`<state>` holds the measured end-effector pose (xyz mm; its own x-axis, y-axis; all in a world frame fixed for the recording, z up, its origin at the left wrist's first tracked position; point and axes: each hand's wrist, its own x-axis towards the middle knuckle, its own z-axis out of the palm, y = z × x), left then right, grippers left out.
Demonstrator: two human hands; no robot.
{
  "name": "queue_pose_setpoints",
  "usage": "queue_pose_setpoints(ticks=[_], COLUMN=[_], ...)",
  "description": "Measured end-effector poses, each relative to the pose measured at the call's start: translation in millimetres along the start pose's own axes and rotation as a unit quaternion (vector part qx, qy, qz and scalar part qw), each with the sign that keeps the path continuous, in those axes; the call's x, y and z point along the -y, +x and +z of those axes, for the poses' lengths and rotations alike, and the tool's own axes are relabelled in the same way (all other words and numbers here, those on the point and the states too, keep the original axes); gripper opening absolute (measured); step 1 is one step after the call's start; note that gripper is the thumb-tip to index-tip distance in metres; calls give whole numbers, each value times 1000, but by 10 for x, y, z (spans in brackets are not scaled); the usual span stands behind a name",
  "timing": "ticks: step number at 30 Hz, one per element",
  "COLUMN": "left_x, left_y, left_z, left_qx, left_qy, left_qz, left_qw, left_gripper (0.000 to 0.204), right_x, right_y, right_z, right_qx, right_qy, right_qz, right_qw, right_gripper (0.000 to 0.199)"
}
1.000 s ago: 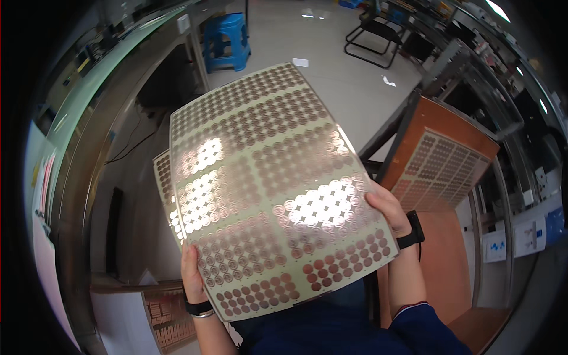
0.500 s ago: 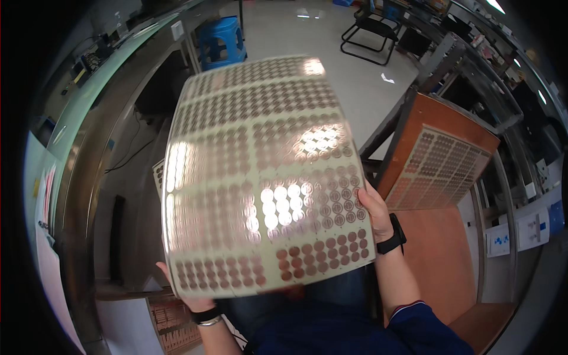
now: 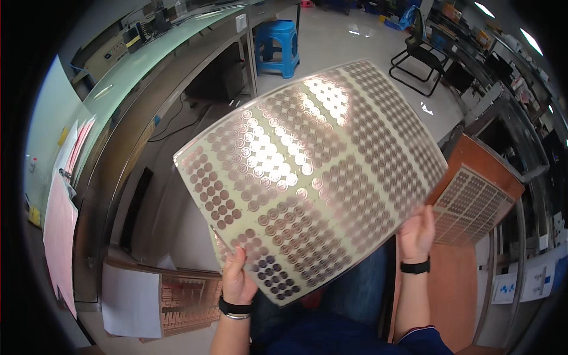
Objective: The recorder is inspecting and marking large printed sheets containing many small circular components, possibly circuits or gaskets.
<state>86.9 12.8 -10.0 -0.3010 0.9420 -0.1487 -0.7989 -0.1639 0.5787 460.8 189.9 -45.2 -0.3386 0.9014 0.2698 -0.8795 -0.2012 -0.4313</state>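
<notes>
You are holding a pale green panel (image 3: 322,177) with rows of copper-coloured discs, tilted above your lap; your left hand (image 3: 239,283) is gripping its lower-left edge, the thumb pressing on its face; your right hand (image 3: 418,235) is touching its lower-right edge, though how tightly it is closing I cannot tell; at right, a similar panel (image 3: 470,207) is resting against a brown board (image 3: 494,163); beyond, a blue stool (image 3: 278,47) is standing on the floor (image 3: 337,35).
</notes>
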Motion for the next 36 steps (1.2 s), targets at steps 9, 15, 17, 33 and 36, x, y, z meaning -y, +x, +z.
queue_pose_setpoints(ticks=[9, 15, 17, 33, 36], left_x=[-517, -658, -648, -1044, -1067], left_y=[32, 53, 64, 16, 76], left_z=[-711, -752, -795, -658, -604], left_qx=[-102, -118, -116, -83, 1], left_qy=[152, 220, 232, 243, 222], left_qz=[117, 98, 97, 235, 316], left_qw=[976, 963, 961, 938, 923], left_gripper=[30, 30, 31, 31, 24], right_x=[749, 766, 729, 774, 907], right_y=[-249, -146, -142, 81, 170], right_z=[470, 734, 752, 553, 275], right_qx=[-232, -166, -172, -131, -97], right_qy=[-309, -509, -534, -478, -412], right_qz=[-65, 67, 75, -60, -136], right_qw=[920, 842, 824, 866, 896], right_gripper=[47, 45, 44, 22, 28])
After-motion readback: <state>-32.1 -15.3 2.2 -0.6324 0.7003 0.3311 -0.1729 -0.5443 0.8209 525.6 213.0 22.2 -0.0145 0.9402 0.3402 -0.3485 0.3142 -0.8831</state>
